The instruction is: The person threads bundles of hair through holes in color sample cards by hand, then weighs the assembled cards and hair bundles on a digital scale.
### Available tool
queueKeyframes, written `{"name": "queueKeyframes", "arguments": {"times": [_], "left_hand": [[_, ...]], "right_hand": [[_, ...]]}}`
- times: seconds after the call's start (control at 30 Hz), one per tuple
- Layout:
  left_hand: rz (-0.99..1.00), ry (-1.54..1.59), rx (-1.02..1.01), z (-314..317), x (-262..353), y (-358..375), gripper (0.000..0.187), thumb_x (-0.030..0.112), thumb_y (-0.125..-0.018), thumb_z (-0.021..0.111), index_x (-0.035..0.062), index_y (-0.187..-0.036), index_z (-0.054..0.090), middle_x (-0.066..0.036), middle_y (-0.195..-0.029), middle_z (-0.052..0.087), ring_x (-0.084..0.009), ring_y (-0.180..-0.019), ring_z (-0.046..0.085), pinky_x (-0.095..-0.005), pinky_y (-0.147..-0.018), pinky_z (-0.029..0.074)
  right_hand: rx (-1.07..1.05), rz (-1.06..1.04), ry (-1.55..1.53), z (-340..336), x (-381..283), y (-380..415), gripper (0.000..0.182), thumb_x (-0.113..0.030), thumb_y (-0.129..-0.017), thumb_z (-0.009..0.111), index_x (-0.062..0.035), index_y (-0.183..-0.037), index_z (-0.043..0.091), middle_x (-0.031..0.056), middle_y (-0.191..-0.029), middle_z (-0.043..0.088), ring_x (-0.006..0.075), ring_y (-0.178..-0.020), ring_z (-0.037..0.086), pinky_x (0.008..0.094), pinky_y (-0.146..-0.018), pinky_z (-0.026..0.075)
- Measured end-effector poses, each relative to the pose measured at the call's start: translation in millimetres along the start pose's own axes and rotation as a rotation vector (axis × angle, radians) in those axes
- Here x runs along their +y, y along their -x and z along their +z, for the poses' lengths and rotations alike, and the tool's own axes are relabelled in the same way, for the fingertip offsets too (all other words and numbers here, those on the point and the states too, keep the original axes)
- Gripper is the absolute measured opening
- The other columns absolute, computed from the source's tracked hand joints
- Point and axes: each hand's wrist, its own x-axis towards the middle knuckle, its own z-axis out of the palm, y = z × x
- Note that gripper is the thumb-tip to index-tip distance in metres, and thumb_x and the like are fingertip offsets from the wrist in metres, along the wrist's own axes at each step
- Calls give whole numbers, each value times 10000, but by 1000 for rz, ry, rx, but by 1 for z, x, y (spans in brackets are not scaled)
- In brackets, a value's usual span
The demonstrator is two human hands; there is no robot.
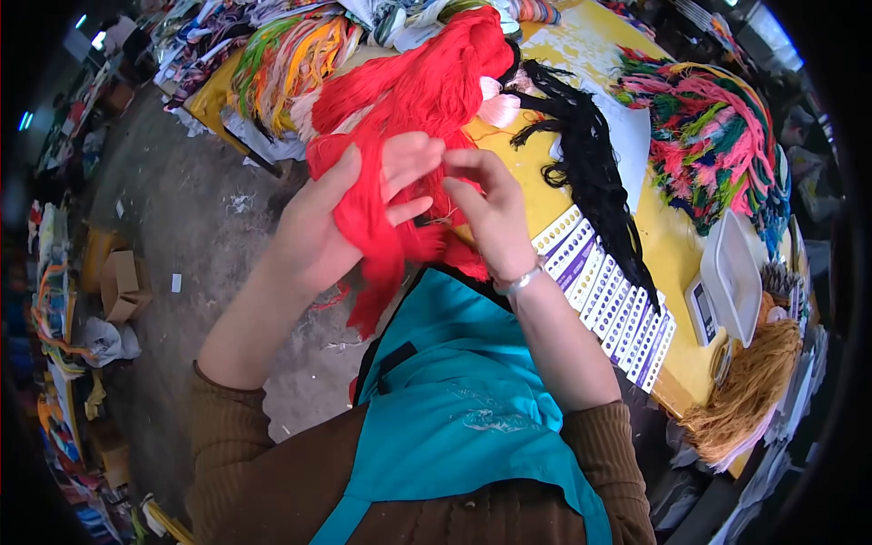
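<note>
A large bundle of bright red yarn point(413, 77) lies over the table's near edge, its loose ends hanging down. A thick hank of it passes through my left hand point(322, 213), between thumb and fingers and across the palm; the fingers are stretched rather than tightly wrapped. Close by, my right hand point(495, 213) is curled in a pinch beside the left fingertips. Whatever it pinches, perhaps a thin strand, is too small to make out. Black yarn point(590, 150) lies to the right of the red bundle, with a pale pink skein point(498, 104) between them.
On the yellow table point(536, 173) are printed sample cards point(609, 295), multicoloured yarn point(708, 136), a white tray point(731, 277) on a scale, and brown yarn point(749, 391). More coloured skeins point(291, 68) hang at the far left. A cardboard box point(124, 286) stands on the floor.
</note>
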Motion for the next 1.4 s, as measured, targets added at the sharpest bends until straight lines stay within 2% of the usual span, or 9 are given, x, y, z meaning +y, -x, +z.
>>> {"name": "queueKeyframes", "arguments": {"times": [0.2,0.8,0.9,1.07,1.1,1.17,1.23,1.3,1.4], "left_hand": [[29,12,62,10,-33,-23,573,405,-1032,342,-14,-1423,356,-153,-1474,392,-262,-1378,356,-440,-1128,302],[33,16,128,33,-97,-62,434,47,-886,641,-5,-1300,521,-110,-1169,617,-173,-1055,598,-352,-961,462],[30,-7,94,38,-96,-67,426,40,-889,620,-7,-1300,520,-87,-1049,633,-152,-962,609,-320,-904,474],[-180,-21,-64,34,-86,-65,347,57,-885,590,-56,-1211,557,-19,-752,539,-126,-727,560,-315,-754,487],[-283,-28,-115,33,-80,-61,321,60,-881,592,-60,-1178,574,-9,-699,511,-122,-666,549,-329,-729,497],[-365,28,-195,10,-82,-53,178,179,-935,566,14,-971,620,54,-604,428,-88,-491,458,-306,-586,454],[-362,407,-416,-19,-81,-53,281,288,-1006,466,77,-870,592,87,-574,416,-54,-432,404,-269,-483,375],[-148,774,-530,-17,-58,-52,284,239,-1042,378,44,-1039,585,56,-565,440,-49,-432,439,-222,-446,401],[195,894,-353,-43,-9,-22,495,118,-965,512,22,-1432,379,10,-604,481,-71,-419,469,-223,-433,489]], "right_hand": [[-94,123,-314,-9,-46,31,78,-44,-886,653,-1,-944,626,0,-832,639,37,-761,572,197,-668,467],[188,200,-421,-60,-32,52,34,-11,-901,577,1,-901,609,41,-868,657,76,-690,602,188,-592,476],[117,353,-819,-79,-32,52,34,-15,-890,582,9,-902,601,60,-840,658,66,-563,520,186,-446,325],[-111,280,-27,-109,-43,63,85,-60,-903,625,18,-924,651,0,-702,588,46,-538,473,198,-459,324],[-100,415,9,-120,-55,67,59,-51,-888,648,2,-873,671,57,-839,645,92,-717,571,223,-626,442],[-32,-22,-40,-136,-55,75,48,-29,-880,618,-10,-859,657,125,-1009,656,190,-1023,595,297,-867,451],[22,17,-665,-168,-56,82,82,-108,-942,514,-81,-927,589,151,-1069,640,339,-1371,382,481,-1094,324],[144,36,-1037,-210,-76,93,126,-178,-987,483,-69,-940,523,-22,-702,422,120,-746,518,301,-728,444],[625,12,-679,-298,-114,127,178,-148,-980,476,-88,-815,501,-52,-649,300,61,-517,253,228,-443,206]]}}
